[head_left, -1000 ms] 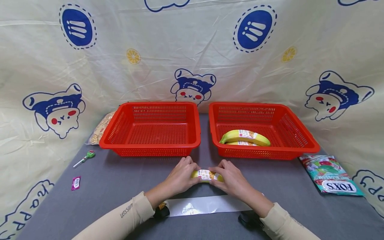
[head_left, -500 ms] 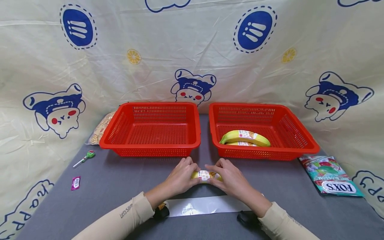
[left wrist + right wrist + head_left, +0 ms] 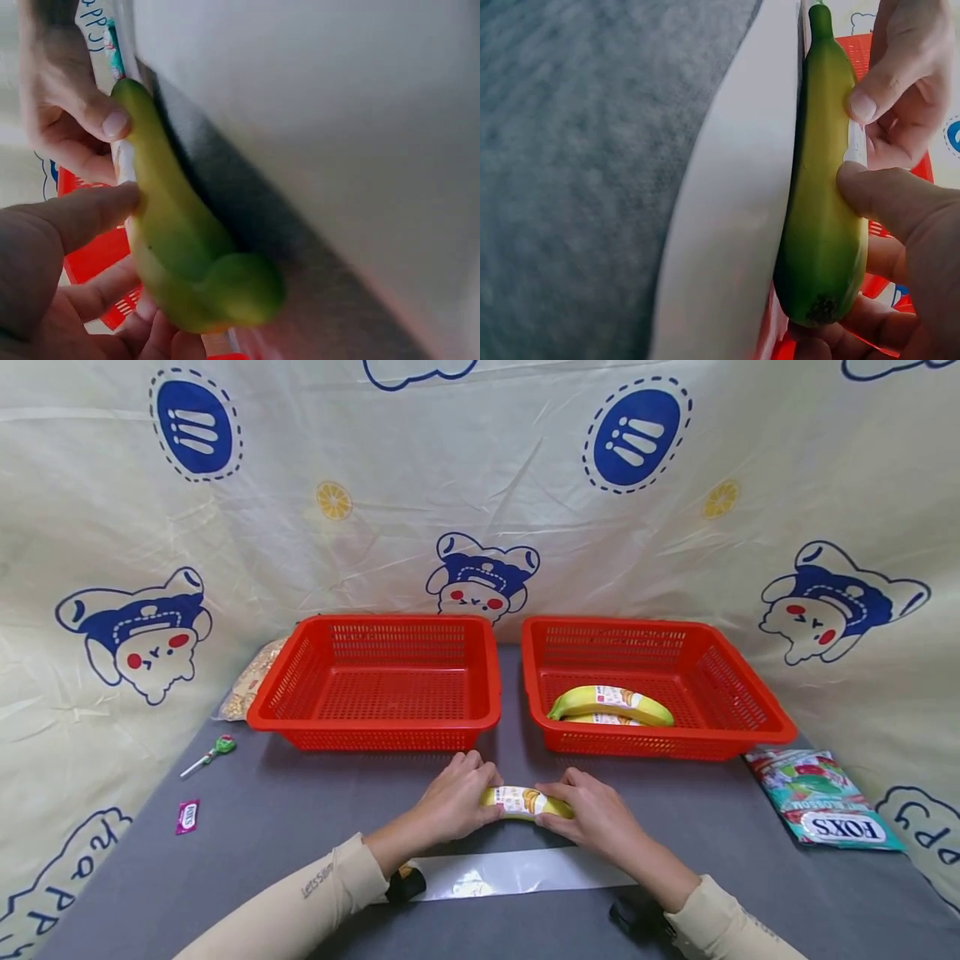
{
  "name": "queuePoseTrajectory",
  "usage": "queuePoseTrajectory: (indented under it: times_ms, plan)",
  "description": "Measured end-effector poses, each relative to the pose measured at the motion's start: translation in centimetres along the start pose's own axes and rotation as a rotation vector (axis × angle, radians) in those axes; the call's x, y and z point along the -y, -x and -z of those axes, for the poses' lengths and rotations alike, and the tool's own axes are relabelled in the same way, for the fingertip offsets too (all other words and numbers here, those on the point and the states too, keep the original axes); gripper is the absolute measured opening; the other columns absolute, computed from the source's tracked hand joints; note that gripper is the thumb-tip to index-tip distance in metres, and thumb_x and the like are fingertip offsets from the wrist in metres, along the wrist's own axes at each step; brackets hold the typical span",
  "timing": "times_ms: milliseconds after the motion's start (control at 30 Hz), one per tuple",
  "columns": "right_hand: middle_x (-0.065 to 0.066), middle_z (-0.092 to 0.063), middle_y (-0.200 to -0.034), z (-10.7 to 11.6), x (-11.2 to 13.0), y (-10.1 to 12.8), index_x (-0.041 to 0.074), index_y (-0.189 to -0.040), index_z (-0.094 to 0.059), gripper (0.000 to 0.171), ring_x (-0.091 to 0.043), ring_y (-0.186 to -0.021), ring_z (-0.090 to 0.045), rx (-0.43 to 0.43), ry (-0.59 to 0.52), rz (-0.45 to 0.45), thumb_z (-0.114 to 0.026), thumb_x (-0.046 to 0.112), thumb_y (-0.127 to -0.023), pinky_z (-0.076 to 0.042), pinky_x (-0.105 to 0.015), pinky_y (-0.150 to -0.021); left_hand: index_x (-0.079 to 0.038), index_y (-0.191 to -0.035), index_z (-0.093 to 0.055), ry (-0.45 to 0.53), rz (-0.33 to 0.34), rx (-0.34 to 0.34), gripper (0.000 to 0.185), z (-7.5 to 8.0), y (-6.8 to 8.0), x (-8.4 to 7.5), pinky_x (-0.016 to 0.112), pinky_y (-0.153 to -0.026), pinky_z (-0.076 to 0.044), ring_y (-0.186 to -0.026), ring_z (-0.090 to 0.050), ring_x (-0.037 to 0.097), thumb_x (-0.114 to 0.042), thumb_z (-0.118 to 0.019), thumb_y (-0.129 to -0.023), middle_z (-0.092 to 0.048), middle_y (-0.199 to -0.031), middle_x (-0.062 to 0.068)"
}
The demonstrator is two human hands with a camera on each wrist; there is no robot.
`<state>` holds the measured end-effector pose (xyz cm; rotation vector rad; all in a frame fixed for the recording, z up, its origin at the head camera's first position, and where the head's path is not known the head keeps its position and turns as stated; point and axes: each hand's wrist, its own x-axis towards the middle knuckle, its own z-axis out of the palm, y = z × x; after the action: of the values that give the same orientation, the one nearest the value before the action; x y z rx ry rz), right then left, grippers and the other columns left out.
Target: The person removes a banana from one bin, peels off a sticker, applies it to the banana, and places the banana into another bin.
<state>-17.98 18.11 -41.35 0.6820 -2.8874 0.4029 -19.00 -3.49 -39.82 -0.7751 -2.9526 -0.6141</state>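
I read this as a staged recording booth, not a home or shop: a cartoon-print backdrop cloth [image 3: 480,485] curtains off three sides of a grey felt-covered table [image 3: 300,827], with two identical red plastic baskets [image 3: 378,681] set side by side as props.

The grey counter [image 3: 300,827] carries two red baskets [image 3: 375,681] [image 3: 660,685] side by side toward the back edge. A lollipop [image 3: 213,753] and small sachet [image 3: 187,817] lie near the left edge, a sweets bag [image 3: 817,797] near the right, a clear plastic strip [image 3: 517,872] along the front, and a nut packet [image 3: 251,681] at the back left corner.
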Motion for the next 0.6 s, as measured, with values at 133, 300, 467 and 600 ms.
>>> queuePoseTrajectory:
  times_ms: [133,300,467,600]
  plan:
    - [0.004,-0.050,-0.076,-0.1,0.0,0.0,0.018,-0.107,-0.072,0.040,-0.006,-0.064,-0.039,0.014,-0.018,-0.026,-0.079,0.036,-0.072,-0.031,-0.019,-0.055,-0.020,-0.111,-0.067,-0.055,-0.029,0.036,0.039,-0.1,-0.7,-0.5,0.026,-0.072,-0.039,-0.086,-0.044,0.014,-0.038,-0.074,-0.077,-0.055,-0.094,0.000]
    - [0.003,-0.051,-0.077,-0.2,0.2,0.0,0.018,-0.106,-0.072,0.040,-0.007,-0.064,-0.040,0.022,-0.034,-0.056,-0.080,0.036,-0.071,-0.032,-0.020,-0.056,-0.025,-0.107,-0.071,-0.150,-0.067,0.044,0.033,-0.2,-0.9,-0.6,0.026,-0.072,-0.039,-0.087,-0.047,0.013,-0.041,-0.073,-0.078,-0.059,-0.094,-0.001]
    - [0.004,-0.051,-0.076,-0.2,0.3,0.0,0.018,-0.107,-0.072,0.041,-0.007,-0.064,-0.040,0.028,-0.035,-0.055,-0.079,0.037,-0.072,-0.032,-0.021,-0.056,-0.025,-0.108,-0.072,-0.184,-0.056,0.031,0.033,0.3,0.1,0.1,0.026,-0.071,-0.037,-0.087,-0.048,0.012,-0.041,-0.073,-0.078,-0.061,-0.093,-0.003]
    - [0.005,-0.051,-0.075,-0.1,0.3,-0.1,0.019,-0.106,-0.072,0.038,-0.006,-0.064,-0.040,0.011,-0.025,-0.006,-0.078,0.037,-0.072,-0.031,-0.020,-0.055,-0.023,-0.109,-0.072,-0.167,-0.052,0.022,0.035,0.5,0.7,0.6,0.025,-0.070,-0.039,-0.084,-0.049,0.012,-0.040,-0.073,-0.078,-0.061,-0.092,-0.002]
